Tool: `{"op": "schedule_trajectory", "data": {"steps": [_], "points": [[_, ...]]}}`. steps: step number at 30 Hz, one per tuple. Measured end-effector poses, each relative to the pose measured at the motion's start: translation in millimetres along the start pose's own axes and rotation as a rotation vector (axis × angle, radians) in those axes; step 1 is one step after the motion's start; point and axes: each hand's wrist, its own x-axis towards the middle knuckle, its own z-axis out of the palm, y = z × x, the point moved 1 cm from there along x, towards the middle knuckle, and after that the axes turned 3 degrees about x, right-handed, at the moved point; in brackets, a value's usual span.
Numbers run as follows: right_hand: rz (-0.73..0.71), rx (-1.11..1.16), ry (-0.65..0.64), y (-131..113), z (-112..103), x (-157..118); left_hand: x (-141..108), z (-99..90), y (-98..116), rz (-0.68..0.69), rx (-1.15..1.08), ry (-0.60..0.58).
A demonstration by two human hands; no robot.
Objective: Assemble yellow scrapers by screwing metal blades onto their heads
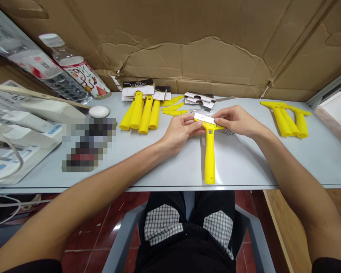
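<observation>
A yellow scraper handle (209, 155) lies in front of me, its grip pointing toward the table's front edge. Across its wide head sits a pale, flat blade-like strip (204, 118). My left hand (180, 131) is closed on the left end of the head and strip, with the thumb on top. Pinching the strip's right end against the head is my right hand (234, 120). Just below the right fingers is a small heap of screws (226, 132), partly covered. Behind the hands lie loose yellow clamp strips (174, 112) and thin metal blades (226, 98).
Several yellow scrapers with cards (136, 110) lie back left, beside a stack of packaging cards (199, 99). More yellow handles (285, 119) rest at right. Bottles (76, 68), a white oval object (99, 111) and a pixelated item (89, 146) stand left. Cardboard (216, 60) walls the back.
</observation>
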Motion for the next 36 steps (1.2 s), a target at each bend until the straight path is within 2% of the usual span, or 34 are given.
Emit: {"op": "schedule_trajectory", "data": {"steps": [6, 12, 17, 22, 29, 36], "points": [[-0.018, -0.006, 0.063, -7.6, 6.7, -1.6, 2.2, -0.6, 0.3, -0.014, -0.008, 0.028], [0.014, 0.044, 0.079, -13.9, 16.1, -3.6, 3.4, -1.5, 1.2, -0.03, 0.019, 0.148], [0.117, 0.137, 0.083, -15.4, 8.4, -5.3, 4.0, 0.0, 3.1, -0.005, 0.046, 0.202], [0.166, 0.216, 0.032, -8.1, 1.6, -2.7, 3.9, 1.0, 3.4, -0.014, 0.057, 0.2], [0.161, 0.236, 0.14, -9.6, 8.8, -0.6, 7.5, -2.0, 3.0, -0.046, 0.012, 0.237], [0.248, 0.357, 0.064, -6.4, 13.3, 1.8, 11.3, -4.0, 2.2, 0.002, 0.034, 0.281]]}}
